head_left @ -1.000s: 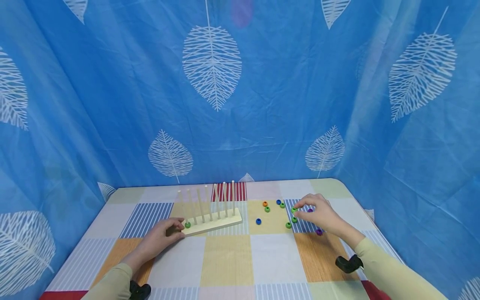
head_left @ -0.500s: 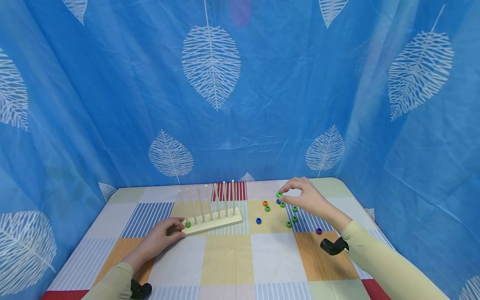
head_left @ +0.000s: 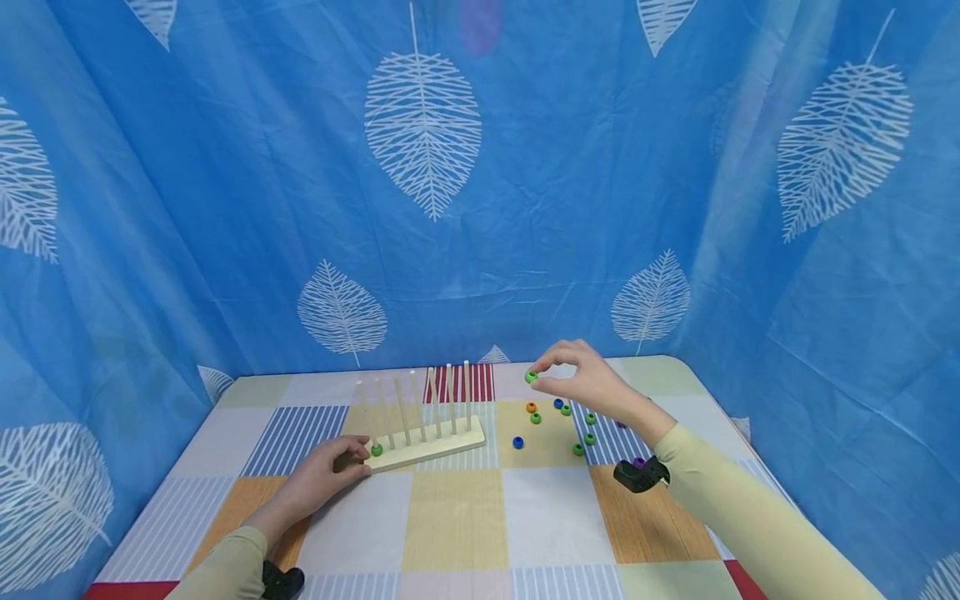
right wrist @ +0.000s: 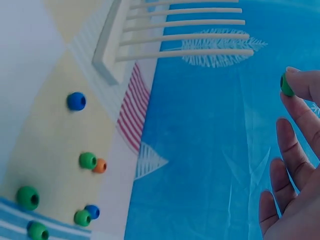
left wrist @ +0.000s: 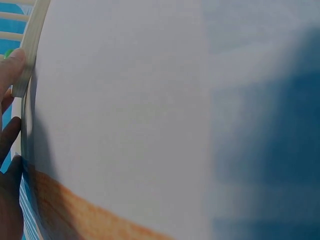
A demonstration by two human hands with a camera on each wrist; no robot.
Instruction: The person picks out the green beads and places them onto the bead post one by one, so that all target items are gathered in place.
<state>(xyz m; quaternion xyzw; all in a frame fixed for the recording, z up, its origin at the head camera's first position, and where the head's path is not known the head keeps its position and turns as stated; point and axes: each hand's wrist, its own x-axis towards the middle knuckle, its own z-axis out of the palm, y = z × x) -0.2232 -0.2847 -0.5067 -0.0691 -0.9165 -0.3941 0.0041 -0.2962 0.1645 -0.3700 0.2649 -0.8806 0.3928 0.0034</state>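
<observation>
Over a patchwork-covered counter (head_left: 457, 517): pale wooden rack (head_left: 431, 452), oblong base, slim round pegs (head_left: 468, 396), lower green bead (head_left: 377, 451) around the end peg. Scattered beyond it, glossy, rounded, holed loose beads (head_left: 518, 442); behind, creased blue curtain (head_left: 525, 208) printed with white leaves. In the right hand (head_left: 596, 387), raised green bead (head_left: 530, 378) pinched between thumb and forefinger, above the counter, apart from the pegs; remaining fingers spread. At the bead-bearing end of the rack, left hand (head_left: 322, 477), thumb and forefinger clamped on the base.

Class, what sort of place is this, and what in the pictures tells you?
Probably a curtained-off corner for tabletop play or practice: blue curtains stand behind and on both sides, a patterned cloth covers the table, and loose beads lie near a peg rack.
</observation>
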